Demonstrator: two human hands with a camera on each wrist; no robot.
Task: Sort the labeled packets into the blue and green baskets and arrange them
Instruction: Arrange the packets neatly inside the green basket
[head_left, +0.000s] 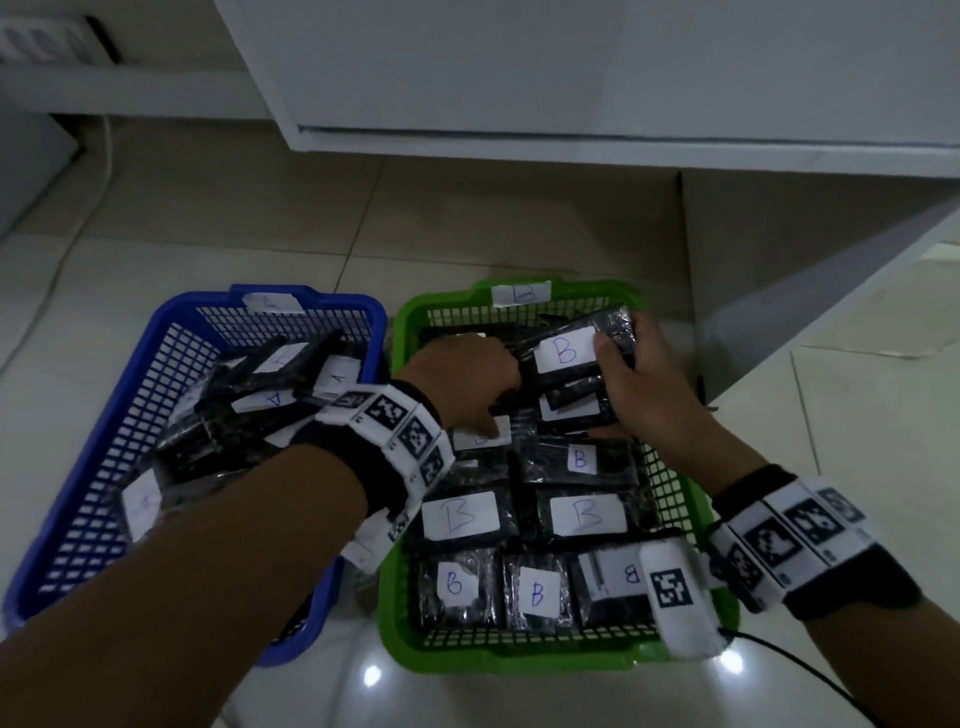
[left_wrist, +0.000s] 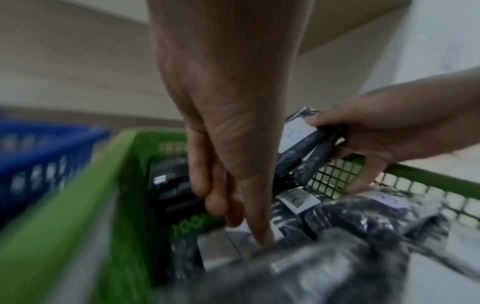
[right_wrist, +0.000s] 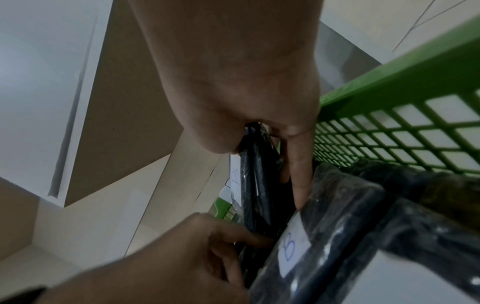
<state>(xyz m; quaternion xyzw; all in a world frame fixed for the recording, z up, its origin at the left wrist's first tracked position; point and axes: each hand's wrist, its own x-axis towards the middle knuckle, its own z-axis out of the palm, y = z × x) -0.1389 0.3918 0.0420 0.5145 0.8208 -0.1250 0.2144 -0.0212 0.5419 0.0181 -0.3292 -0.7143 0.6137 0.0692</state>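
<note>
On the tiled floor (head_left: 208, 218): two mesh baskets side by side, below a white cabinet (head_left: 519, 78).
Blue basket (head_left: 156, 353): left; tagged on its far rim; holds black packets with A labels (head_left: 275, 399) in a loose heap.
Green basket (head_left: 415, 322): right; far rim tagged B; B packets (head_left: 462, 514) lie flat in rows.
Right hand (head_left: 639, 384): at the far right corner, thumb and curled fingers gripping a raised small stack of B packets (head_left: 566, 353), tilted.
Left hand (head_left: 462, 379): inside the green basket; fingers curled down among the packets, one fingertip on a flat packet's label; whether it grips anything, cannot tell.
Wrists: black bands with white marker tags (head_left: 410, 431).
</note>
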